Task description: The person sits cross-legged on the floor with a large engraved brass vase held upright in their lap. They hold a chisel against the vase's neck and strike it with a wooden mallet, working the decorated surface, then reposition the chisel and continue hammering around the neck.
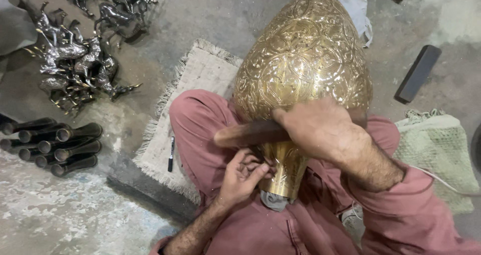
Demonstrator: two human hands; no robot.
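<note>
Big engraved brass vase lies across the person's lap, wide belly pointing away, narrow neck toward the body w/ grey cloth stuffed at the mouth. Under & beside the legs, on the concrete floor, a fringed beige mat; a green woven mat sits to the right. Upper left: heap of dark metal horse figurines, and below them a stack of dark metal tubes lying side by side. Right hand is closed around a wooden-handled mallet, held just over the vase's shoulder; head of the tool is hidden behind the hand. Left hand curls against the vase neck, fingers pinched together as if on a small tool, but can't tell what's in them. Dark rectangular block rests on the floor at far right; black pen lies on the beige mat's edge.
</note>
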